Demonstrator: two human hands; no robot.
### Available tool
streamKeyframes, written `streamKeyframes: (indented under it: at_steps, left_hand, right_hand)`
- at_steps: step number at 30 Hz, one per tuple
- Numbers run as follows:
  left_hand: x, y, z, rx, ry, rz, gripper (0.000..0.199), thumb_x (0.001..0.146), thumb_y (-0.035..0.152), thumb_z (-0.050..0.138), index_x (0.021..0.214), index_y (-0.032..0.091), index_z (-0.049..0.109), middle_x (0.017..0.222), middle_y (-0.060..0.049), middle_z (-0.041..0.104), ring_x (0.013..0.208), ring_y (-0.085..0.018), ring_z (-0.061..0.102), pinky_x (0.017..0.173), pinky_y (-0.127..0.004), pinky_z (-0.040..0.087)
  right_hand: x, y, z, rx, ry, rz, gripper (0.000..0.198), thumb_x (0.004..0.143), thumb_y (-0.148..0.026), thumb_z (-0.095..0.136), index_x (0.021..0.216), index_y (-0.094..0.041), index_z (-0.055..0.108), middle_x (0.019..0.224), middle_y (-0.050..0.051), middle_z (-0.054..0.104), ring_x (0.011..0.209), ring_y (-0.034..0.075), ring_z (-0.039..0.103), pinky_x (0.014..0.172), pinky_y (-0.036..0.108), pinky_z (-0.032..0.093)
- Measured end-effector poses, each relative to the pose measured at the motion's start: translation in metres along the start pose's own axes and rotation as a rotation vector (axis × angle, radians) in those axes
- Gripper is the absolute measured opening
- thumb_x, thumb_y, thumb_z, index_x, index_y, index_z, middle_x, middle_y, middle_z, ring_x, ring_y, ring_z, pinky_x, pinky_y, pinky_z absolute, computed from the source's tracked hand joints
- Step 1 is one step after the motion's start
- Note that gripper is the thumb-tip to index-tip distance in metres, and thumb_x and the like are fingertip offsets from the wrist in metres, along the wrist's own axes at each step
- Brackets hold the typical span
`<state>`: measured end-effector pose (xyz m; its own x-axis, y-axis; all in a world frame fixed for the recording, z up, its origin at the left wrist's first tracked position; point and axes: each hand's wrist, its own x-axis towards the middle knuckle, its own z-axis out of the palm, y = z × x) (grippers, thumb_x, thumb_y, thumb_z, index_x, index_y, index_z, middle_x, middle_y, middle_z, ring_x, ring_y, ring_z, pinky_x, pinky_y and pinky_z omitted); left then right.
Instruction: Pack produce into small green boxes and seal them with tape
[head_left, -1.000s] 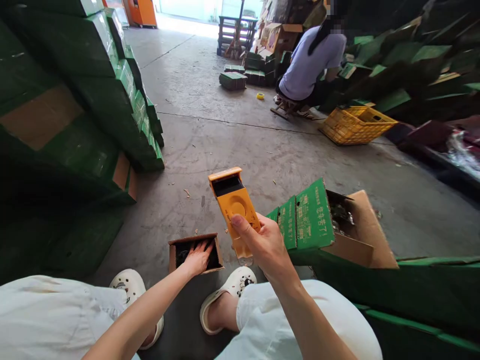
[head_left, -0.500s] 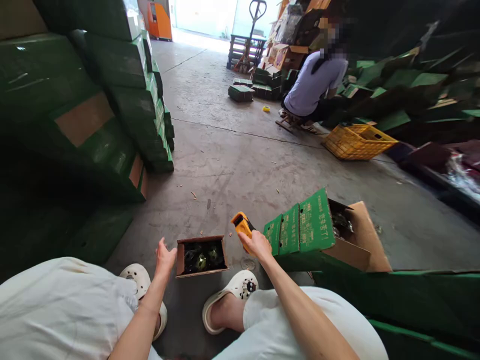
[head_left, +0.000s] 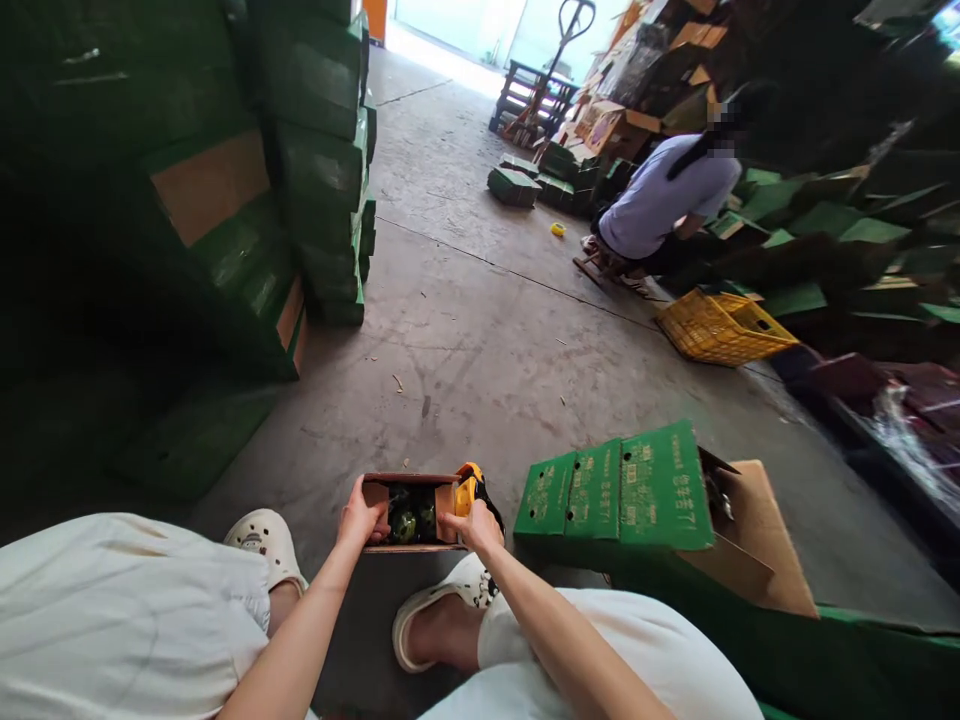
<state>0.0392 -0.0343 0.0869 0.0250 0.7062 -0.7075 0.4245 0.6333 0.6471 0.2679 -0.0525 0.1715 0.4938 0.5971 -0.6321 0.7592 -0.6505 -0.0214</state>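
Observation:
A small open cardboard box (head_left: 412,548) stands on the floor between my feet. Inside are dark green, shiny rounded items (head_left: 405,522), seemingly wrapped in clear film. My left hand (head_left: 360,515) grips the box's left end, thumb and fingers around the end flap. At the opposite end, my right hand (head_left: 480,525) holds a yellow-and-black tape dispenser (head_left: 466,492) while its fingers touch the right end flap (head_left: 447,505). Both end flaps lean inward over the contents. The dispenser's lower part is hidden by my right hand.
A row of green boxes (head_left: 600,490) stands at my right, one with brown flaps raised. Tall stacks of green boxes (head_left: 322,180) rise at left. Farther off are a yellow crate (head_left: 720,328), a seated person (head_left: 660,200), a pallet jack (head_left: 536,110) and a yellow tape roll (head_left: 558,230).
My left hand has moved right onto the box's left end. My right hand has brought the tape dispenser left to the right end. The end flaps now lean inward, and the camera view has shifted.

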Motion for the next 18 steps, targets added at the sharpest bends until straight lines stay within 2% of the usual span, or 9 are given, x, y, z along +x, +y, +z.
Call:
streamKeyframes:
  at_steps: [3, 6, 9, 11, 13, 18]
  left_hand:
    - [0.003, 0.003, 0.003, 0.009, 0.028, -0.014, 0.076, 0.094, 0.03, 0.06, 0.158, 0.03, 0.021, 0.096, -0.005, 0.077, 0.066, -0.021, 0.077, 0.066, -0.03, 0.059]
    - [0.003, 0.006, 0.002, -0.125, 0.051, 0.001, 0.069, 0.09, 0.03, 0.066, 0.148, 0.034, 0.031, 0.107, -0.004, 0.076, 0.073, -0.018, 0.078, 0.071, -0.028, 0.059]
    - [0.0, 0.013, -0.008, -0.374, -0.099, -0.039, 0.055, 0.093, 0.052, 0.063, 0.138, 0.034, 0.036, 0.127, -0.006, 0.07, 0.093, -0.019, 0.079, 0.075, -0.026, 0.058]
    - [0.0, 0.021, -0.016, -0.504, -0.191, -0.119, 0.053, 0.097, 0.072, 0.043, 0.131, 0.032, 0.039, 0.135, -0.009, 0.065, 0.101, -0.02, 0.078, 0.074, -0.027, 0.057]
    - [0.001, 0.029, -0.02, -0.518, -0.188, -0.187, 0.057, 0.097, 0.079, 0.028, 0.124, 0.031, 0.041, 0.14, -0.011, 0.061, 0.102, -0.022, 0.078, 0.071, -0.029, 0.057]
    - [0.004, 0.035, -0.016, -0.427, -0.135, -0.176, 0.039, 0.1, 0.064, 0.04, 0.123, 0.033, 0.038, 0.139, -0.007, 0.06, 0.102, -0.02, 0.078, 0.072, -0.027, 0.055]
  right_hand:
    - [0.008, -0.003, 0.011, -0.045, -0.024, 0.008, 0.073, 0.083, -0.069, 0.071, 0.128, -0.012, 0.058, 0.126, 0.024, 0.071, 0.124, 0.034, 0.067, 0.099, 0.04, 0.048]
    - [0.016, 0.0, 0.014, -0.036, -0.088, 0.014, 0.077, 0.083, -0.074, 0.068, 0.128, -0.013, 0.059, 0.131, 0.024, 0.069, 0.126, 0.034, 0.066, 0.099, 0.04, 0.049]
    - [0.022, 0.004, 0.014, -0.035, -0.113, 0.002, 0.078, 0.081, -0.076, 0.068, 0.127, -0.014, 0.062, 0.135, 0.022, 0.068, 0.127, 0.034, 0.066, 0.099, 0.039, 0.049]
    - [0.024, 0.006, 0.015, -0.037, -0.111, -0.007, 0.079, 0.08, -0.076, 0.069, 0.129, -0.014, 0.062, 0.136, 0.022, 0.068, 0.129, 0.035, 0.065, 0.1, 0.039, 0.049]
    - [0.026, 0.006, 0.016, -0.041, -0.108, -0.014, 0.081, 0.08, -0.076, 0.07, 0.13, -0.013, 0.062, 0.135, 0.023, 0.069, 0.129, 0.036, 0.065, 0.099, 0.04, 0.049]
    - [0.028, 0.007, 0.015, -0.033, -0.096, -0.043, 0.073, 0.078, -0.072, 0.074, 0.122, -0.013, 0.067, 0.126, 0.021, 0.073, 0.123, 0.034, 0.068, 0.094, 0.038, 0.05]
